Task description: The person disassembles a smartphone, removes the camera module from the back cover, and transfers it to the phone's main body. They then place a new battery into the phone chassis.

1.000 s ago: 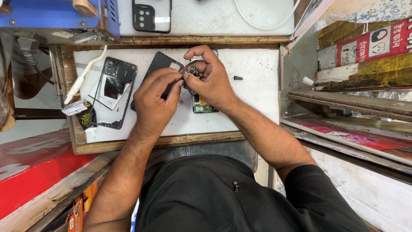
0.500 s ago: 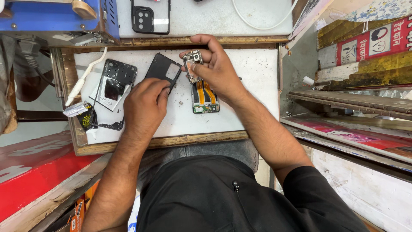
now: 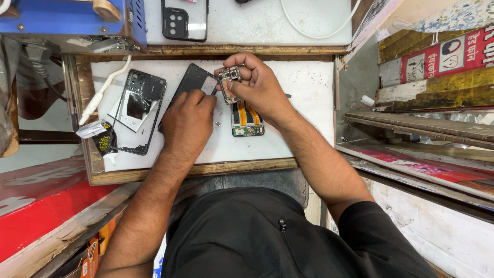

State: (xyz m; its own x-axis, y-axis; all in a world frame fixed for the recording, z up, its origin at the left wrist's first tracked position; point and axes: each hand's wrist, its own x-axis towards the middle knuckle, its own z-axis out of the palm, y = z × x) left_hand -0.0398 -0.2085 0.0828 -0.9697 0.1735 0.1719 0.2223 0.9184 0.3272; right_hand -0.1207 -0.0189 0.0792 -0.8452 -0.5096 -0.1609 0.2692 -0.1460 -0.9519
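Note:
My right hand (image 3: pixel 260 85) pinches a small phone circuit board (image 3: pixel 229 77) above the white work surface (image 3: pixel 303 103). From that board orange flex cables run down to a small green board (image 3: pixel 247 121) lying on the surface. My left hand (image 3: pixel 189 119) rests on a black phone screen panel (image 3: pixel 191 81), fingertips at its edge. A black phone frame (image 3: pixel 135 110) lies to the left, its back open.
A white cable (image 3: pixel 100 95) trails at the left edge near a small black packet (image 3: pixel 103 141). Another phone (image 3: pixel 184 19) lies camera-side up on the upper shelf beside a blue device (image 3: pixel 72 23). Stacked boards and boxes (image 3: pixel 437 72) stand at the right.
My right hand lifted the small circuit board up off the surface and toward the far edge. My left hand let go of it and moved onto the black panel.

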